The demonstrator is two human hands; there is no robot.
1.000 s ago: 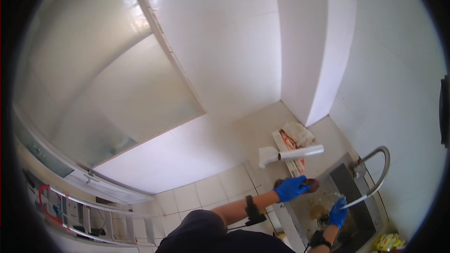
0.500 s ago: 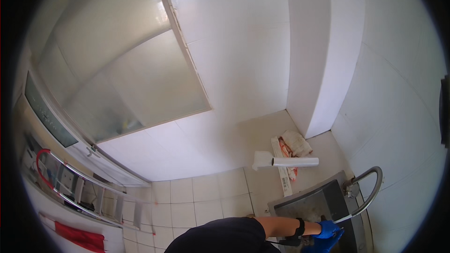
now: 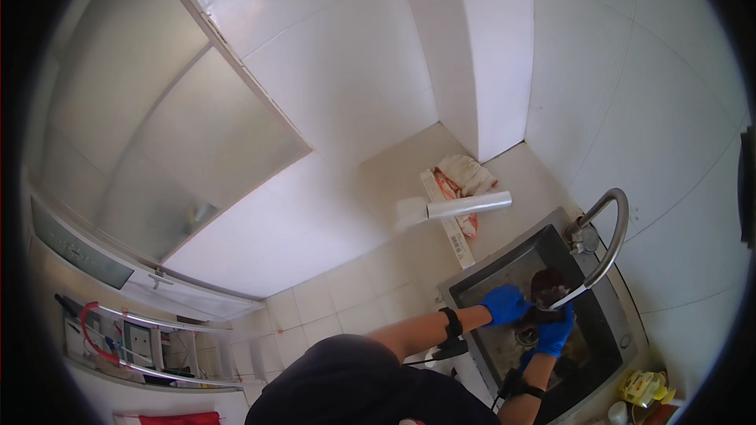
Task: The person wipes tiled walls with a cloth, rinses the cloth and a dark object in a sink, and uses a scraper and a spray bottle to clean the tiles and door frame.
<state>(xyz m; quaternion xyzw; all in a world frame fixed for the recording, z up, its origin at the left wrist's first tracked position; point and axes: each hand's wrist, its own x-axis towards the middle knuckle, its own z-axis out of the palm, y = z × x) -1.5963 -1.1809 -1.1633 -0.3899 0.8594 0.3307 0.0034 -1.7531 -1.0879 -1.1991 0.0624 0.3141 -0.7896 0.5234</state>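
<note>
Both of my hands wear blue gloves and work inside a dark grey sink point(image 3: 504, 382). Between them, under the faucet's mouth, is a dark red-brown lump point(image 3: 549, 283), wet and glossy; its exact kind does not show. My left hand point(image 3: 505, 304) grips its left side, with the fingertips partly hidden. From the near side my right hand point(image 3: 554, 335) is closed on the lower part. The curved metal faucet point(image 3: 618, 228) sends a whitish stream onto the lump. Brownish water or residue lies on the sink bottom below my hands.
Behind the sink, a plastic film roll point(image 3: 470, 205) lies across a long white box point(image 3: 449, 224) beside a crumpled whitish bag point(image 3: 467, 175). A yellow package point(image 3: 644, 388) stands at the near right corner. A ladder point(image 3: 169, 315) leans at the far left.
The view has shifted, so the sink sits higher and farther left. Both gloved hands now show apart, with the dark lump between them under the faucet; before, they overlapped near the stream.
</note>
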